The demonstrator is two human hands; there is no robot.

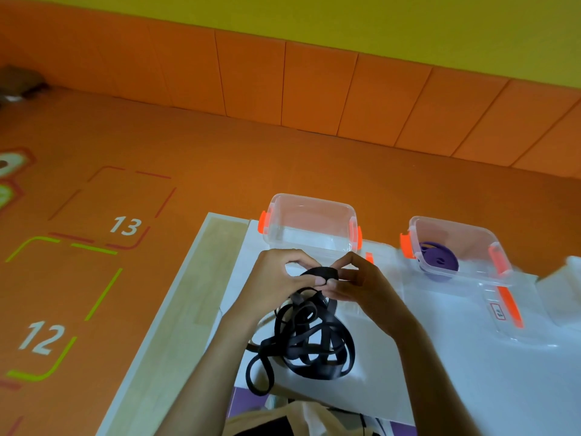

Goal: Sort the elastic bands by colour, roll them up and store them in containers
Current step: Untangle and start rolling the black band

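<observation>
Head view: both hands pinching the black band, tubs right behind

Far left is just orange floor (220, 171) with painted boxes numbered 12 (42, 338) and 13 (125, 225). Next comes the table (456, 372), white on top with a pale wood strip (188, 309) down its left edge.

The left hand (276, 278) is over the table with its thumb and fingers curled, pinching a small wound-up bit of the black elastic band (301, 341). The rest of the band hangs from the hands into a loose, tangled heap on the table just below them, one loop trailing off the near edge.

Behind the hands is an empty clear container (311, 201) with orange clips, and the knuckles block part of its front wall. The right hand (361, 287) meets the left at the same little roll, fingertips pressed together on it.

Further right is a second clear container (456, 226) holding a rolled purple band (438, 261). A clear lid (503, 313) with an orange clip lies flat just in front of it. There's a white boxy thing (566, 278) at the right edge, too blurry to tell what it is.
</observation>
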